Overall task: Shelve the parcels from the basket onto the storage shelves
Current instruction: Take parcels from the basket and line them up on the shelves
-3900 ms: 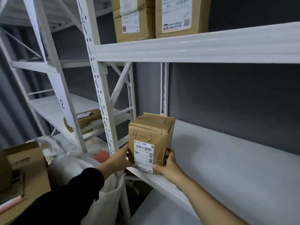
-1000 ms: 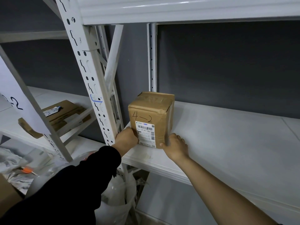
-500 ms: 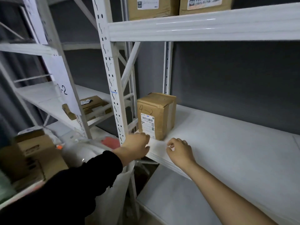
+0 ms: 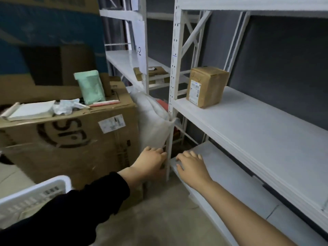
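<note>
Left hand (image 4: 152, 161) empty, fingers loosely bent, just beside white upright post (image 4: 171, 103). Right hand (image 4: 192, 166) empty, fingers relaxed over lower shelf (image 4: 230, 174) corner. Parcel (image 4: 210, 86) upright on middle shelf (image 4: 257, 125) near post, long axis vertical, label facing out, print unreadable. Paper sign (image 4: 141, 50) reads "-2". Big carton (image 4: 71, 139), white sack (image 4: 152, 118) at left; basket (image 4: 35, 190) lower left.

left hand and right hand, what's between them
The white shelf upright stands between the left hand and the right hand, in the head view.
</note>
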